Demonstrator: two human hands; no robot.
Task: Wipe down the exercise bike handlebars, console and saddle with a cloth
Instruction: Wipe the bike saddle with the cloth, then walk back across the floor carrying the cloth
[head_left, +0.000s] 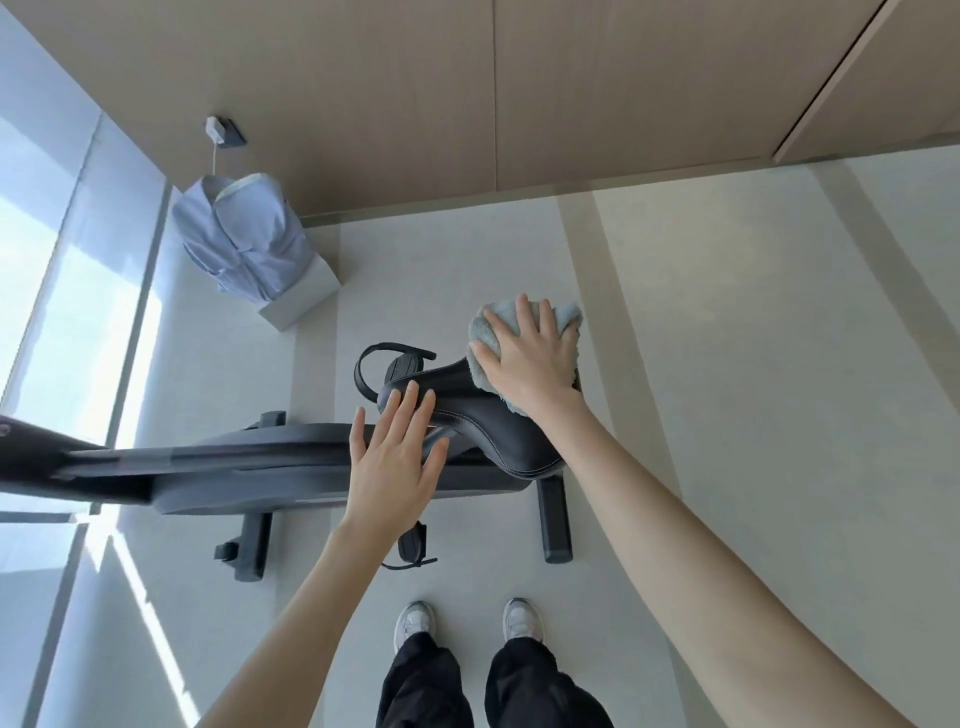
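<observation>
The black saddle (483, 421) of the dark grey exercise bike (249, 467) lies below me, its nose pointing left. My right hand (530, 358) presses a pale blue-grey cloth (493, 322) flat onto the saddle's wide rear end, fingers spread and straight. My left hand (395, 457) rests with straight fingers on the saddle's narrow nose. The handlebars and console are out of sight past the left edge.
A pedal with a strap (395, 364) sticks out behind the saddle, another pedal (413, 545) shows near my feet (467, 623). A light blue shirt (244, 239) hangs over a white box by the wood-panelled wall. A large window fills the left side.
</observation>
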